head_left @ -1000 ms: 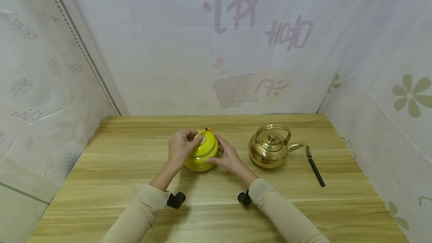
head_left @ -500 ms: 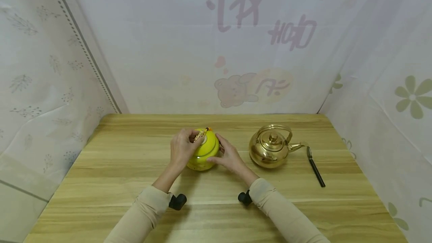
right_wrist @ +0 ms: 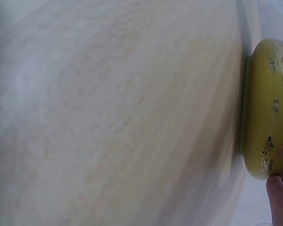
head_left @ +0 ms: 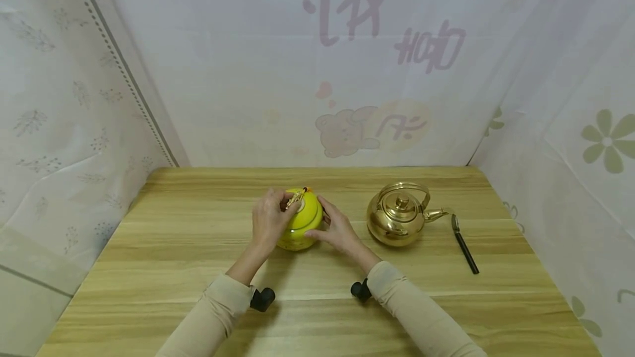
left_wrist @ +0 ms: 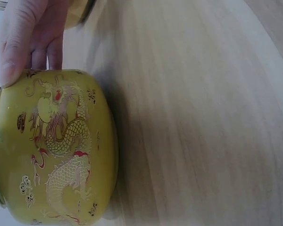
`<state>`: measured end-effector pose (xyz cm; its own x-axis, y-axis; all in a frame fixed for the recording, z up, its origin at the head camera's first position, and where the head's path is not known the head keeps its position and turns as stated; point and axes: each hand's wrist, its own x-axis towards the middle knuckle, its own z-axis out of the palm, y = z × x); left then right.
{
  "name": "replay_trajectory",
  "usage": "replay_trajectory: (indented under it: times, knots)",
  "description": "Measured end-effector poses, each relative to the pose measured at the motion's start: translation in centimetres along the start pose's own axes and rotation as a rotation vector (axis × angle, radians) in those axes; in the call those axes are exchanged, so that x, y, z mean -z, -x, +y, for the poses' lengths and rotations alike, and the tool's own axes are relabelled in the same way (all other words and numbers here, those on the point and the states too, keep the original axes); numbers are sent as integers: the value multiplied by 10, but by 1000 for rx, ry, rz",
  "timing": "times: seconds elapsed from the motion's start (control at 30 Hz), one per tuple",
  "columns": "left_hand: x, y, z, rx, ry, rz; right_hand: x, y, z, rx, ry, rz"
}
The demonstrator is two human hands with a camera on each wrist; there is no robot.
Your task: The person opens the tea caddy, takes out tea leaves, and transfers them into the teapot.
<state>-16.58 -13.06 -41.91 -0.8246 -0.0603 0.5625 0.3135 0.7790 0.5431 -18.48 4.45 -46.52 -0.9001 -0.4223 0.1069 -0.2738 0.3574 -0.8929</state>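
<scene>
A round yellow lidded jar (head_left: 296,240) stands upright on the wooden table (head_left: 198,269). In the left wrist view a gold and red dragon decorates the jar's wall (left_wrist: 68,146). My left hand (head_left: 268,217) is over its lid (head_left: 311,209), thumb and fingers pinching the small gold ornament (head_left: 295,198) on top. My right hand (head_left: 339,229) holds the jar's right side, with the thumb in front and the fingers reaching round behind. That thumb (right_wrist: 275,193) touches the wall in the right wrist view. The lid appears seated on the jar.
To the right of the jar stands a shiny gold kettle (head_left: 397,227) with a raised handle, its spout pointing right. A slim tool with a black handle (head_left: 466,252) lies beside the spout tip. Patterned white cloth (head_left: 248,70) hangs behind the table and along both sides.
My left hand has shifted very slightly to the right, staying on the lid ornament. The right hand keeps its hold, and the kettle and black-handled tool stay where they were.
</scene>
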Motion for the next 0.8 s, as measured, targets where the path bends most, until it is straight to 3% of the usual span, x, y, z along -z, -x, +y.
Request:
replay_trajectory:
  times: [0.3,0.5,0.6,0.8]
  knots:
    - [-9,0,-5,-63,0,46,2,-2,4,13,22,5]
    - [-14,-3,-10,-53,55,32,5,-7,8,9,78,-25]
    - [-12,-3,-16,1,125,-21,6,-4,8,-2,81,-41]
    - [9,-6,-26,253,355,-118,20,17,5,-21,51,-21]
